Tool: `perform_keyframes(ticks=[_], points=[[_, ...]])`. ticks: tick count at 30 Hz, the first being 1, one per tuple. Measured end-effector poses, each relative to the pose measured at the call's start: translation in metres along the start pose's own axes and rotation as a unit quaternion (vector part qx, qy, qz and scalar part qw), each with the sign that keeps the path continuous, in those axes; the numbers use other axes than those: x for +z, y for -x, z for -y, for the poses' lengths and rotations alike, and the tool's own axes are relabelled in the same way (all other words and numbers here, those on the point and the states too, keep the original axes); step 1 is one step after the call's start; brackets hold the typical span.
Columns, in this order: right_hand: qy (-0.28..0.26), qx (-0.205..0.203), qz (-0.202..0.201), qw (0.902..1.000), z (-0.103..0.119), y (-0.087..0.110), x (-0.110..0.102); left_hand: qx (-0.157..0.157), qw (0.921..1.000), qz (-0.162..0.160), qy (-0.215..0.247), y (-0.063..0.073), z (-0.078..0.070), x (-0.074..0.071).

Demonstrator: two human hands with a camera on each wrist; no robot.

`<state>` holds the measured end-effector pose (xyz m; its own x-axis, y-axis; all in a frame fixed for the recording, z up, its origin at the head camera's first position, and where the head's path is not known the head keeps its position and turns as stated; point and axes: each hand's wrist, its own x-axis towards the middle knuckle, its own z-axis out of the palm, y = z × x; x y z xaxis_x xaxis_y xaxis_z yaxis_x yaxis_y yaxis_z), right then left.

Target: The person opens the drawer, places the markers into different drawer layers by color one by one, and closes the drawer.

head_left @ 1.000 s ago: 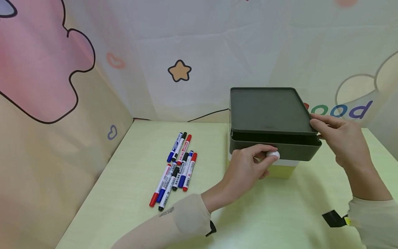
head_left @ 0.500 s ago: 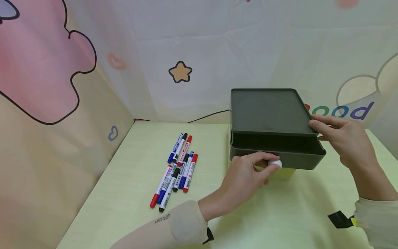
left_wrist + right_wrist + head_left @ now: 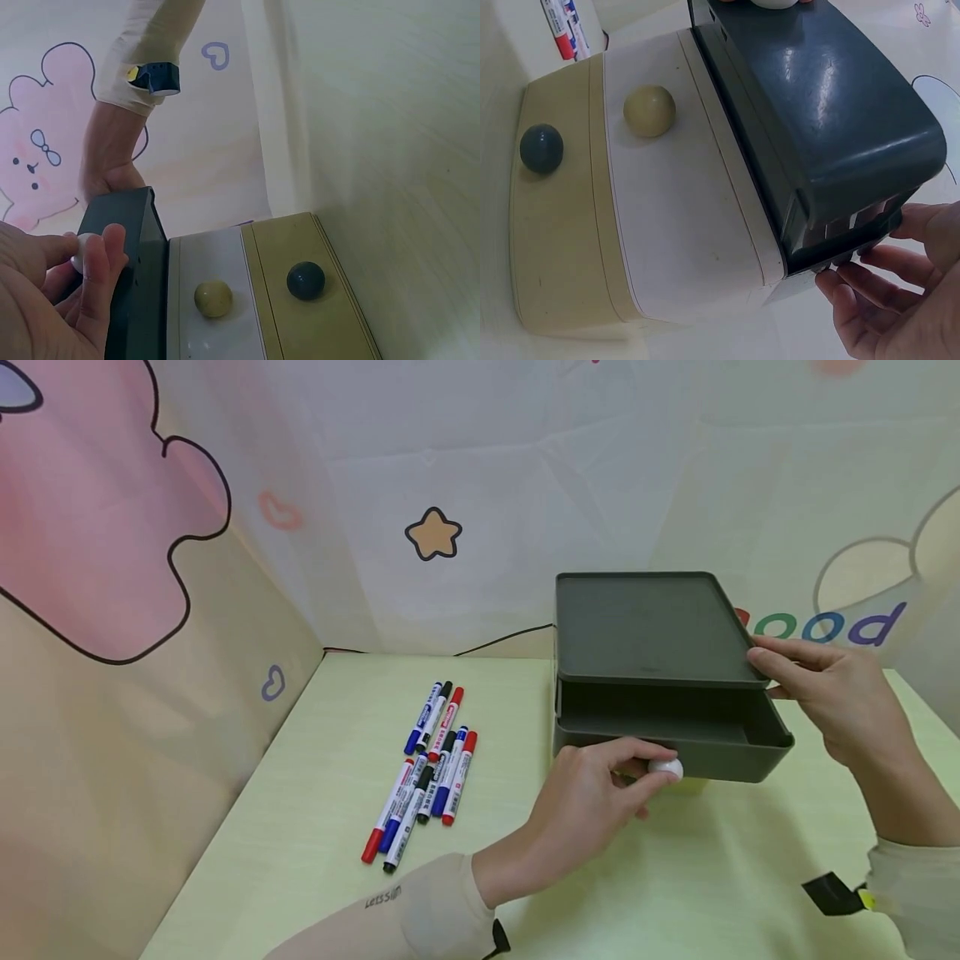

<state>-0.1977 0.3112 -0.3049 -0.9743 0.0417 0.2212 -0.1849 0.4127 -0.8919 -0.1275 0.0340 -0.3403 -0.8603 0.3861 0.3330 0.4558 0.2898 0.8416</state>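
A small drawer unit stands at the right of the table, with a dark grey-green top [image 3: 645,627]. Its dark top drawer [image 3: 735,763] is pulled out toward me, so part of the inside shows. My left hand [image 3: 581,818] pinches the round white knob [image 3: 666,769] on that drawer's front between thumb and fingers. With thumb and fingers, my right hand [image 3: 851,702] grips the unit's right edge near the front corner. Below, a white drawer [image 3: 682,202] with a cream knob [image 3: 649,111] and a yellow drawer [image 3: 559,247] with a dark knob [image 3: 541,148] are closed.
Several whiteboard markers [image 3: 430,789] with red, blue and black caps lie in a loose cluster on the pale green table [image 3: 300,827], left of my left hand. A printed curtain [image 3: 487,485] hangs behind, and a thin black cable [image 3: 502,639] runs along the back.
The dark top drawer has slid farther out toward me, drawn by its knob in my left hand. My right hand has stayed on the unit's right edge.
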Motion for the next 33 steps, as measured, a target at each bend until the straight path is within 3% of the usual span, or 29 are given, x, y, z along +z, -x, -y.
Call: perform_keyframes(ticks=[33], points=[[0.007,-0.013,-0.007,0.9999,-0.004,0.000,0.003,0.022,0.9984,0.051,0.009,0.036,-0.014,-0.005]])
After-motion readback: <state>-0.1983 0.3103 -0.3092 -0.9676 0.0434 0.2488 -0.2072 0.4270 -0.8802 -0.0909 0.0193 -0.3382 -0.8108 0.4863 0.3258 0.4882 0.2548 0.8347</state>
